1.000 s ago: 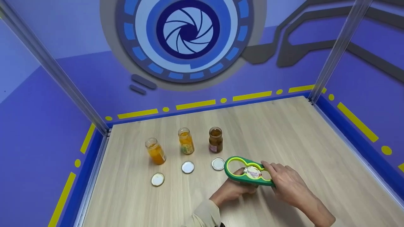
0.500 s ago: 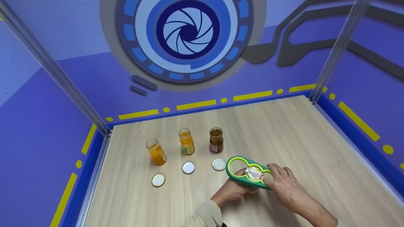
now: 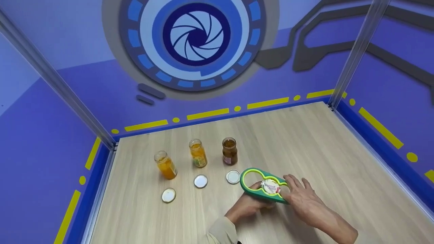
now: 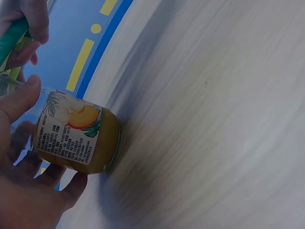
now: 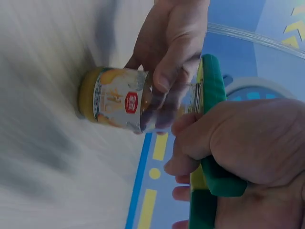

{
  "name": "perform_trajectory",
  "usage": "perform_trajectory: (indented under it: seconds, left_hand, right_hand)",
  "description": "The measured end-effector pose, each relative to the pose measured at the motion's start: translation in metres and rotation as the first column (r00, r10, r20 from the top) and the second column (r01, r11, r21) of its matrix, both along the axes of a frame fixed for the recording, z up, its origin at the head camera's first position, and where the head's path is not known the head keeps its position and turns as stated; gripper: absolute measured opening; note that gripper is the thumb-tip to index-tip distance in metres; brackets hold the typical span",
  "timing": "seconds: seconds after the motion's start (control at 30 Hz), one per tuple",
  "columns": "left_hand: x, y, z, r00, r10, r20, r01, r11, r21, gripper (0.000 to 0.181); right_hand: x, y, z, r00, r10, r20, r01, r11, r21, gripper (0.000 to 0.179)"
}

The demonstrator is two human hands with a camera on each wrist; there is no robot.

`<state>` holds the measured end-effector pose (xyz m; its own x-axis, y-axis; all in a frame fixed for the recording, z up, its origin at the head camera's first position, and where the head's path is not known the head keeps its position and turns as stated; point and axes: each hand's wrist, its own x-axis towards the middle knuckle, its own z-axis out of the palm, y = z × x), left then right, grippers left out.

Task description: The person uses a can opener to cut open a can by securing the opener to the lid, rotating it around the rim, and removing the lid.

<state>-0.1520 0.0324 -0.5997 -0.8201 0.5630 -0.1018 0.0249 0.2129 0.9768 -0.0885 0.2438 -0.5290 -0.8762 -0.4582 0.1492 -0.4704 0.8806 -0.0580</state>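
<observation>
My left hand grips a glass jar of yellowish fruit by its side, fingers and thumb curled around it. A printed fruit label shows in both wrist views, and the jar's base is near or on the tabletop. Over the jar's top sits a green jar opener with a lime inner edge. The printed lid shows inside the opener's middle opening. My right hand holds the opener's right end, thumb on the near side and fingers on the far side.
Three lidless jars stand behind to the left: two orange ones and a brown one. Three loose lids lie before them. Blue printed walls enclose the wooden table.
The opener's right end has swung slightly toward the person, with my right hand's grip shifting further over it. My left hand keeps hold of the jar. The head view has shifted slightly.
</observation>
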Motion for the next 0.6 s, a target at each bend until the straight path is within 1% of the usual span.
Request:
perform_trajectory:
  seconds: [0.07,0.13,0.2,0.27,0.33,0.4,0.43,0.5,0.6]
  left_hand:
    - [0.001,0.001,0.0,1.0,0.004,0.019,-0.004,1.0,0.012,0.063]
    - [0.002,0.002,0.0,0.999,0.005,0.044,-0.005,1.0,0.009,0.064]
    - [0.004,0.003,0.001,0.998,0.005,0.059,-0.005,1.0,-0.002,0.065]
    - [0.007,0.005,0.001,0.998,0.009,0.061,-0.009,1.0,-0.008,0.065]
    - [0.009,0.007,0.002,0.999,0.026,0.039,-0.025,1.0,-0.013,0.063]
    - [0.012,0.01,0.001,0.999,0.045,0.015,-0.045,0.999,-0.01,0.062]
    - [0.014,0.012,0.0,0.998,0.055,-0.001,-0.055,0.998,-0.014,0.061]
    - [0.017,0.015,-0.002,0.996,0.077,-0.049,-0.078,0.997,-0.027,0.061]
    - [0.02,0.018,-0.006,0.987,0.114,-0.109,-0.122,0.991,-0.064,0.061]
  right_hand:
    - [0.001,0.001,-0.002,1.0,0.003,-0.028,-0.003,1.0,-0.014,0.031]
    - [0.003,0.002,-0.003,0.999,-0.03,-0.039,0.028,0.998,-0.059,0.038]
    - [0.006,0.002,-0.004,0.995,-0.093,-0.033,0.089,0.989,-0.118,0.051]
    - [0.008,0.001,-0.004,0.986,-0.166,-0.03,0.159,0.973,-0.167,0.067]
    - [0.008,-0.002,-0.004,0.972,-0.229,-0.051,0.216,0.959,-0.183,0.081]
    - [0.008,-0.008,-0.005,0.955,-0.285,-0.078,0.271,0.949,-0.159,0.084]
    - [0.009,-0.012,-0.005,0.947,-0.31,-0.09,0.295,0.945,-0.143,0.082]
    - [0.011,-0.021,-0.004,0.93,-0.361,-0.073,0.352,0.929,-0.115,0.075]
    - [0.017,-0.038,-0.001,0.904,-0.428,0.004,0.427,0.9,-0.085,0.071]
